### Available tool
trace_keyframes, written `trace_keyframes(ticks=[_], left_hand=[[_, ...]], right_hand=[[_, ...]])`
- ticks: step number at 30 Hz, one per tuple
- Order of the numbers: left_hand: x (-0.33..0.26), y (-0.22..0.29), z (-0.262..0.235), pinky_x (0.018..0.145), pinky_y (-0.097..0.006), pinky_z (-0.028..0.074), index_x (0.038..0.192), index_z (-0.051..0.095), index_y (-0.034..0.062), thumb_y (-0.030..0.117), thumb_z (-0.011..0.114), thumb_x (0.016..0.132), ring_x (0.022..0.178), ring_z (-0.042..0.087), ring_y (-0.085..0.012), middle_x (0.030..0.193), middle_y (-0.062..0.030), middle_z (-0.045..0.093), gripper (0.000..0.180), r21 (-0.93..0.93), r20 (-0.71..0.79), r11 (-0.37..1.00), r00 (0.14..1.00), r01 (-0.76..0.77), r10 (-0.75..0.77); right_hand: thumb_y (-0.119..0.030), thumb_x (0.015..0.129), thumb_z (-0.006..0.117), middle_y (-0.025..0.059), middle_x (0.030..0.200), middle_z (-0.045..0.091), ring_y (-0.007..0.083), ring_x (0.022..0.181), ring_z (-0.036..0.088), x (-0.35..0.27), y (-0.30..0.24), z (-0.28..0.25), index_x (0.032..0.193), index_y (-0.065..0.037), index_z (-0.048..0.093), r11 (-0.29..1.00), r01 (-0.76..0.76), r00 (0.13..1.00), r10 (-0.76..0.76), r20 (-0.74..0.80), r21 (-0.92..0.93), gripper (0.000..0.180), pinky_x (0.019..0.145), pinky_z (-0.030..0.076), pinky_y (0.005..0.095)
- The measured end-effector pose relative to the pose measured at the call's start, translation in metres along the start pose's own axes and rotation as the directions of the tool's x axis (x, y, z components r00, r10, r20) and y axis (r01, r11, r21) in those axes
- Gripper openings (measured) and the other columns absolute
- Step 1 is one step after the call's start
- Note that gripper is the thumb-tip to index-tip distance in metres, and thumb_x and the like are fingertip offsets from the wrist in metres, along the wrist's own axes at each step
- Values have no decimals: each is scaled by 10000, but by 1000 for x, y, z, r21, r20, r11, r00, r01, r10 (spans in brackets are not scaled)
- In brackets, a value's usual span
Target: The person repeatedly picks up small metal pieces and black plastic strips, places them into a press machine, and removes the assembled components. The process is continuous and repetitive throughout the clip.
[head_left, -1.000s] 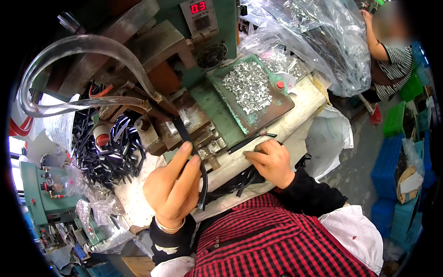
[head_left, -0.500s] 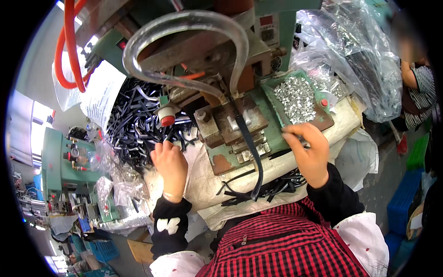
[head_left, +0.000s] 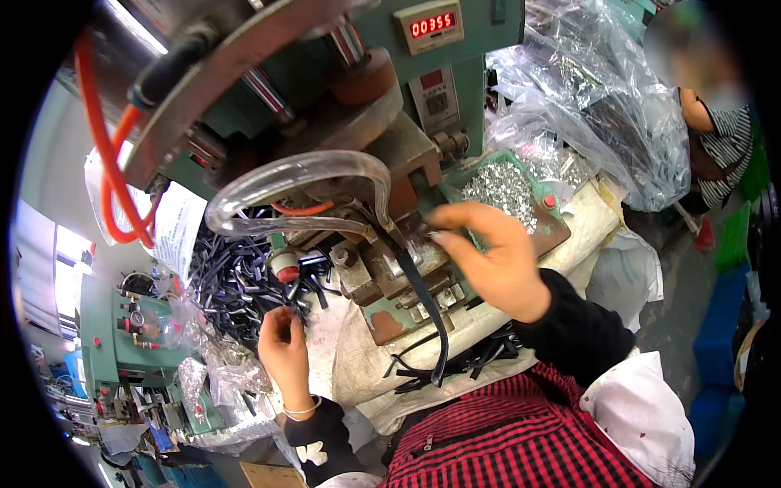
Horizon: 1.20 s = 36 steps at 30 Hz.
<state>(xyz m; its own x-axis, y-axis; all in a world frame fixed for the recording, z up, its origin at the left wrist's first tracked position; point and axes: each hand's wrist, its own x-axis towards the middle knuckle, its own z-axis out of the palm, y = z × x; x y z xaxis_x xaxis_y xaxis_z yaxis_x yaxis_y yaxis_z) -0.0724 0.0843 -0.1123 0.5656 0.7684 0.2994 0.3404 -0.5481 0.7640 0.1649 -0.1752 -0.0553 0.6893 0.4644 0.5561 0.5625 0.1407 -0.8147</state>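
My right hand [head_left: 496, 264] is over the press bed, its thumb and forefinger pinched on a small silver metal piece [head_left: 434, 234], slightly blurred. Just left of the fingertips, a black strip [head_left: 425, 294] lies with its upper end in the metal die [head_left: 390, 272] and its lower end hanging toward me. My left hand [head_left: 285, 354] is curled closed beside the heap of black strips [head_left: 236, 268]; what its fingers hold, if anything, is hidden. A green tray [head_left: 556, 213] right of the die carries a heap of small silver pieces [head_left: 498, 189].
A clear bent tube [head_left: 301, 167] arches over the die. A red push button [head_left: 285, 267] stands left of it, another [head_left: 550, 201] on the tray. More black strips [head_left: 476, 350] lie on the cloth [head_left: 358, 378] before me. Another person [head_left: 724, 146] is at right.
My right hand has moved left from the tray edge to beside the die. My left hand has drawn back slightly toward me, its fingers curled. The view has tilted up, showing more of the press.
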Motion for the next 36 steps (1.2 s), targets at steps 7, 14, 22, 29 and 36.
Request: trace_keyframes(ticks=[7,14,22,29,36], left_hand=[[-1,140,16,605,-262,572,1109,605,-56,20,572,1022,695,671,-186,968,-158,675,121,-467,-330,688,831,-555,447],[11,162,23,605,-256,540,1025,616,-42,74,570,1039,646,632,-183,923,-169,698,126,-261,-420,719,747,-644,516],[-63,104,-11,755,-375,473,727,711,26,59,820,740,923,675,-275,1033,-117,778,114,-139,649,938,687,-316,328],[-141,5,23,726,-387,519,842,738,-27,120,837,812,823,684,-332,955,-204,733,180,101,842,995,532,8,-90],[-169,23,135,663,-296,478,981,734,-16,208,725,962,700,529,-79,714,-109,648,225,56,890,987,439,152,-119]], right_hand=[[69,910,653,107,1240,664,104,1006,659,0,-8,46,1314,48,537,783,-307,939,342,38,541,421,903,513,240],[63,914,603,157,1290,638,199,1087,671,-12,-53,34,1405,32,494,819,-314,946,310,91,481,503,974,498,315],[-49,945,657,85,1188,680,158,1065,635,-43,12,-73,1272,-1,641,938,-337,934,322,154,82,330,973,492,313],[-338,825,749,156,919,755,335,826,714,-228,105,-210,1053,-27,746,588,-373,547,764,341,-718,385,755,556,420],[-213,769,687,131,922,711,327,934,685,-390,143,-175,1008,-27,669,429,-152,670,707,226,-890,304,753,525,501]])
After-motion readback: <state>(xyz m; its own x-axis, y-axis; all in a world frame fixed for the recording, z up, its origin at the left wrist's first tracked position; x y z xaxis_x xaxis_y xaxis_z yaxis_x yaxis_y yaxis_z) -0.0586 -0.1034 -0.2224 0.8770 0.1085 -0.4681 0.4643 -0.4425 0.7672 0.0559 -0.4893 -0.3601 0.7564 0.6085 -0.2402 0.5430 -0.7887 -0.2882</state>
